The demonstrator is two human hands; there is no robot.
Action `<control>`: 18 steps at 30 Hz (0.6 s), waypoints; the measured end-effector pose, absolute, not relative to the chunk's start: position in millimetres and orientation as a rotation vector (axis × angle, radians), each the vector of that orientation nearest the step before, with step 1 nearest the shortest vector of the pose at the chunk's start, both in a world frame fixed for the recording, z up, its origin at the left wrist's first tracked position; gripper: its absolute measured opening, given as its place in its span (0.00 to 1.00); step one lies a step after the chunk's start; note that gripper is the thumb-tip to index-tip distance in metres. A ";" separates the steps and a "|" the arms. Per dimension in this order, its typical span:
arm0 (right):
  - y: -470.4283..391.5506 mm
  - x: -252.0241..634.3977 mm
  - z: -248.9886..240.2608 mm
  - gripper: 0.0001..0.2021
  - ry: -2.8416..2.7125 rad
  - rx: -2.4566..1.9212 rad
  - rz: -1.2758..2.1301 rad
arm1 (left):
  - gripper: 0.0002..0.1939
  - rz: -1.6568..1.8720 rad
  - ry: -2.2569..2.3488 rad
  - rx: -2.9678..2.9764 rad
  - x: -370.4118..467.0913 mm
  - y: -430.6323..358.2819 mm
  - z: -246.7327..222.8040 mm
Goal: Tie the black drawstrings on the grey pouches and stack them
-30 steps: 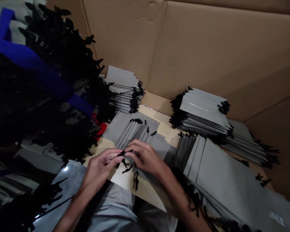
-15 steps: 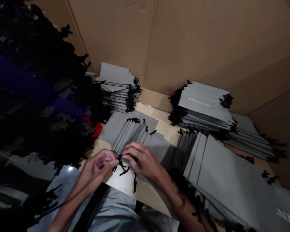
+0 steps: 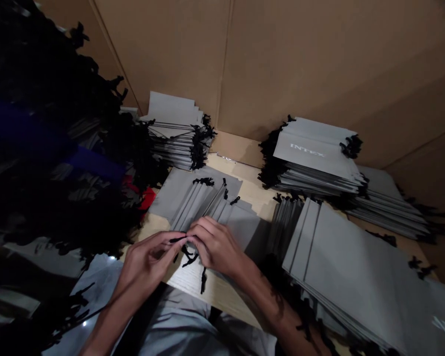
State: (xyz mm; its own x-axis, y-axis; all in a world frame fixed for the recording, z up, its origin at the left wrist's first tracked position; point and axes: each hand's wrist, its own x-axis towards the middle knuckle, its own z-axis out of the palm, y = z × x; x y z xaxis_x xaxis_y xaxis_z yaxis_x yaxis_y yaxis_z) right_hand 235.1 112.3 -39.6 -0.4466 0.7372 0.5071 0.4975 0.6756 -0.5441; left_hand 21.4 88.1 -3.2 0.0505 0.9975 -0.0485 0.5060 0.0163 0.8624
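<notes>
Both hands meet over the near edge of the table. My left hand (image 3: 146,262) pinches a black drawstring cord (image 3: 177,240) between thumb and forefinger. Against it, my right hand (image 3: 217,244) is closed with its fingertips on the same cord. Just beyond the hands lies a row of grey drawstring bags (image 3: 193,202), folded and leaning on one another, with black cord ends at their far side. More knotted cord ends (image 3: 203,281) hang below my fingers over the pale wood. The knot between the fingertips is mostly hidden.
Grey bag stacks stand at the back left (image 3: 172,143) and back right, the latter topped by an INTEX bag (image 3: 311,148). Large grey bags (image 3: 348,262) fill the right side. A dark heap of corded bags (image 3: 59,173) rises at left. Cardboard walls (image 3: 300,59) enclose the back.
My left hand has turned slightly and its fingers have straightened along the cord, closing up to my right hand. The right hand has barely moved. The view has shifted a little.
</notes>
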 end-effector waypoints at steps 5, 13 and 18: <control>110.4 233.1 -39.2 0.10 -2.141 -0.980 0.416 | 0.15 0.888 1.519 1.454 22.7 90.7 3.5; 108.6 238.1 -36.7 0.08 -2.151 -0.965 0.388 | 0.16 0.879 1.468 1.347 20.3 92.5 10.2; 108.1 238.9 -40.3 0.09 -2.232 -0.892 0.297 | 0.13 0.859 1.417 1.397 18.7 91.5 1.3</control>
State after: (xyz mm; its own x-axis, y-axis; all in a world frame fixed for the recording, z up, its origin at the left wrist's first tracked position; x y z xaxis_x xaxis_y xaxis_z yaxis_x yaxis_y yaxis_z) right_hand 238.9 108.1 -40.3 -0.5142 0.6754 0.5286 0.5136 0.7360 -0.4409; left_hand 18.7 91.5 1.3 0.0868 0.9861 -0.1416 0.3305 0.1055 0.9379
